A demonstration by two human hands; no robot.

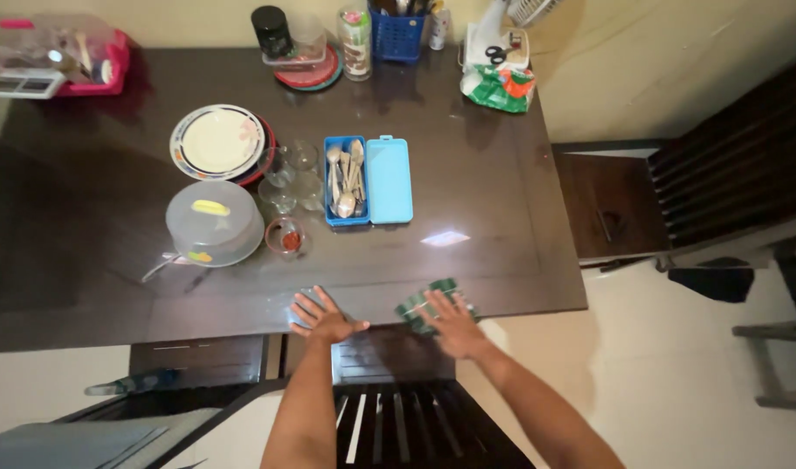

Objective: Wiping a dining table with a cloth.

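- Dark wooden table (467, 260) fills the upper frame; open bare stretch at lower centre, near edge just past both hands
- Left hand (322, 317): flat, fingers spread wide, palm down at the near edge, holding nothing
- Right hand (450, 323): fingers splayed, pressing a green checked cloth (415, 306) by the edge
- Blue cutlery box (346, 181) centre frame, well apart
- Chair back (398, 426) below, between the forearms

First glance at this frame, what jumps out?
Two bare hands at the near edge of the dark table: the right hand presses flat on a green cloth, the left hand lies beside it. Mid-table, an open blue box of spoons stands out, with a stack of plates to its left.
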